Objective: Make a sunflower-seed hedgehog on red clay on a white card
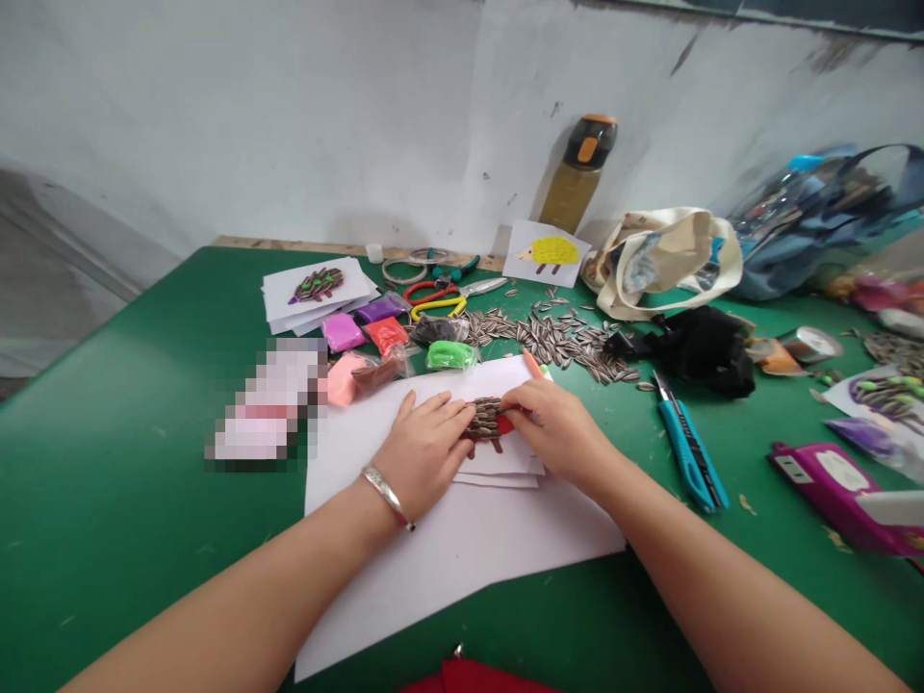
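A seed-covered hedgehog figure (483,420) with red clay and brown legs lies on a small white card (505,460), on top of large white paper (433,568). My left hand (423,450), a silver bangle at its wrist, rests flat with spread fingers on the card and the figure's left edge. My right hand (552,423) has its fingers pinched together at the figure's right side, over the red part; what they hold, if anything, is hidden. An orange pointed object (532,364) shows just behind that hand.
Behind the paper lie clay packets (451,355), loose sunflower seeds (555,332), scissors (440,294) and finished cards (316,289). A teal cutter (689,452) and a magenta device (844,491) are at right. A bottle (579,173) stands by the wall.
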A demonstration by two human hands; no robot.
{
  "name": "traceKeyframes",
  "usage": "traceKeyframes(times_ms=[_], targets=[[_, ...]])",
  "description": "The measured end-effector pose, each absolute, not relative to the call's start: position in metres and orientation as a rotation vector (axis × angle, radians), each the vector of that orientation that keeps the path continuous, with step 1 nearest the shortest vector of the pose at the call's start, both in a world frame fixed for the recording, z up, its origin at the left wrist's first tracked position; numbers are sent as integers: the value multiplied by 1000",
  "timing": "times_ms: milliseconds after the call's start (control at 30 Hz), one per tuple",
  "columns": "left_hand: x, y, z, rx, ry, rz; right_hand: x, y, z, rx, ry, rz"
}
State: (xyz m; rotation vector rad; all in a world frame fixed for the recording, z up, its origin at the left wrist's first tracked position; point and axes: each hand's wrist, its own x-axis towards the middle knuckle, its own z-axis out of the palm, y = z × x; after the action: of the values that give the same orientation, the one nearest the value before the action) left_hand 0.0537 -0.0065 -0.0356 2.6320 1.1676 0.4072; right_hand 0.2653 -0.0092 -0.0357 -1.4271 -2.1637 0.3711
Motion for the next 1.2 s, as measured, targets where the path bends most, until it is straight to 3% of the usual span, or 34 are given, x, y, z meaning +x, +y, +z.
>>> traceKeyframes(times_ms=[900,1200], targets=[[53,-5,-40,2671,1169,384,272,-10,-28,-1589,-2264,277],[55,-6,-37,2666,1206,355,262,-10,-30,-1486,-2443,-53]])
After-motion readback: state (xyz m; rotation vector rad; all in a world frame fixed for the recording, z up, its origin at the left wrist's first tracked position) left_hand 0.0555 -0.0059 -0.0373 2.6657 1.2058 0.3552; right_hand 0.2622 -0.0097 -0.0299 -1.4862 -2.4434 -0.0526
